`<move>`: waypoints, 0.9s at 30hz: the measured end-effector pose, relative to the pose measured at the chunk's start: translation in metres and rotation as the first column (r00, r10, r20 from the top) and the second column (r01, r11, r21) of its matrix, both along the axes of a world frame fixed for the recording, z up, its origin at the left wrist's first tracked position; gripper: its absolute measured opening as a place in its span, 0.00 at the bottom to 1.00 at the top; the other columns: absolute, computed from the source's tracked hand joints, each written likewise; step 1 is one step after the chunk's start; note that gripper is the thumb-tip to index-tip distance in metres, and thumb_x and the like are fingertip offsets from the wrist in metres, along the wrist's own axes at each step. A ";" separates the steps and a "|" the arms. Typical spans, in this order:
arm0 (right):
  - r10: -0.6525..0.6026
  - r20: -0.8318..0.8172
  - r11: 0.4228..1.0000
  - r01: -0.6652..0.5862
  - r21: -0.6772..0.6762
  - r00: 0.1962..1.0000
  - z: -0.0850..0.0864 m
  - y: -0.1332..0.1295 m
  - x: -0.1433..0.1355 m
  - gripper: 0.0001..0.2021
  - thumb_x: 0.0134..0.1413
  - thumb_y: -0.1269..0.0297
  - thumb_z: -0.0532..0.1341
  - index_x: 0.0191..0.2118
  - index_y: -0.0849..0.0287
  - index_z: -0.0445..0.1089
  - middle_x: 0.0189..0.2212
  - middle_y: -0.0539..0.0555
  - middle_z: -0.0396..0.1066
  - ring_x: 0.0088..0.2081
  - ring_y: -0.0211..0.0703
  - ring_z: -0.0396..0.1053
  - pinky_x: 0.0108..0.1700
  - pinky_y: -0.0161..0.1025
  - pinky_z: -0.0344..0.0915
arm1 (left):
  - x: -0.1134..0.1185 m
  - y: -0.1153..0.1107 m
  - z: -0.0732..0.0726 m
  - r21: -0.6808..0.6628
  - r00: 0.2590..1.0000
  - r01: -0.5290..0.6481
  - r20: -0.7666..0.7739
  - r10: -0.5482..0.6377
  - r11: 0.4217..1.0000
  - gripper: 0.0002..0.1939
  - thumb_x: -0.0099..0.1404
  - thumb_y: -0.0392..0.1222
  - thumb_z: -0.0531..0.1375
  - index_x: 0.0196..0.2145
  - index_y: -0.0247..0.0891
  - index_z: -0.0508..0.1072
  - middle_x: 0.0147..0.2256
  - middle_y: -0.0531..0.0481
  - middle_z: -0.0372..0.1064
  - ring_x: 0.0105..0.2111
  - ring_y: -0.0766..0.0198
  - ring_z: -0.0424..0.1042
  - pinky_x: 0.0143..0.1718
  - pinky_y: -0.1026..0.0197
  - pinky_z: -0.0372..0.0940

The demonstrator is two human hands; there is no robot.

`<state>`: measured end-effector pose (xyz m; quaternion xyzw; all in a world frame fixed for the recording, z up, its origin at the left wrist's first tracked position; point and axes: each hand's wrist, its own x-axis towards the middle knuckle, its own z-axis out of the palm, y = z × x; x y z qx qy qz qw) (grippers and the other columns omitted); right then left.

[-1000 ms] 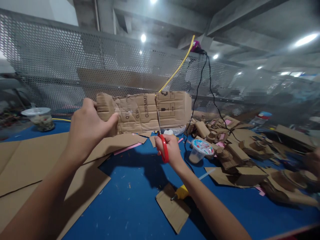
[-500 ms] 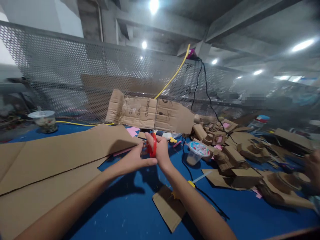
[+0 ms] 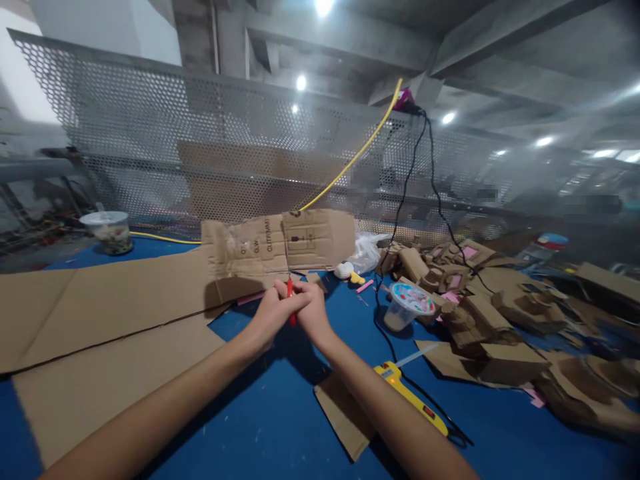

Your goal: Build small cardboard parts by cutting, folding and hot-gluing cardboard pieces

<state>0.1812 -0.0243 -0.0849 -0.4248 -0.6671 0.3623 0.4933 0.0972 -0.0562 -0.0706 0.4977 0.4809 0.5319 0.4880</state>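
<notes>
This looks like a workshop: bare concrete beams (image 3: 500,35) and bright lamps (image 3: 301,83) overhead, a perforated metal screen (image 3: 135,117) behind the blue table (image 3: 240,413). Cardboard pieces (image 3: 273,247) crowd it, and the tools in sight are a yellow glue gun (image 3: 416,400) and red scissors (image 3: 290,288).

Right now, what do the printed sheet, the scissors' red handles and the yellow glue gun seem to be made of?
Printed sheet: matt brown cardboard, probably corrugated, going by its ridged creases and black box print.
Red handles: probably plastic, from the even, bright colour; they are mostly hidden, so finish is unclear.
Yellow glue gun: likely hard moulded plastic, judging by its uniform colour and rounded body.
</notes>
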 end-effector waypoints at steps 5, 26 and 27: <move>-0.034 0.062 0.999 0.034 0.001 0.998 -0.006 0.000 -0.001 0.23 0.49 0.45 0.57 0.16 0.59 0.62 0.15 0.47 0.57 0.22 0.35 0.53 0.25 0.34 0.52 | 0.003 0.008 -0.015 0.032 0.991 -0.123 -0.047 0.124 0.992 0.15 0.47 0.52 0.59 0.23 0.36 0.69 0.22 0.50 0.68 0.26 0.61 0.67 0.29 0.62 0.61; -0.135 0.737 0.969 0.243 -0.042 0.663 0.044 0.045 0.099 0.23 0.50 0.55 0.68 0.13 0.58 0.61 0.12 0.46 0.57 0.20 0.37 0.59 0.24 0.36 0.51 | -0.080 0.054 0.031 0.107 0.860 -0.233 -0.442 0.256 0.967 0.13 0.64 0.49 0.61 0.29 0.35 0.73 0.29 0.47 0.72 0.35 0.57 0.73 0.35 0.60 0.66; -0.145 0.769 0.963 0.267 -0.035 0.623 0.049 0.046 0.107 0.22 0.50 0.57 0.69 0.14 0.59 0.62 0.14 0.48 0.61 0.22 0.38 0.62 0.25 0.36 0.54 | -0.083 0.064 0.033 0.095 0.860 -0.242 -0.439 0.259 0.966 0.12 0.65 0.47 0.62 0.33 0.34 0.73 0.34 0.46 0.73 0.38 0.58 0.73 0.38 0.58 0.68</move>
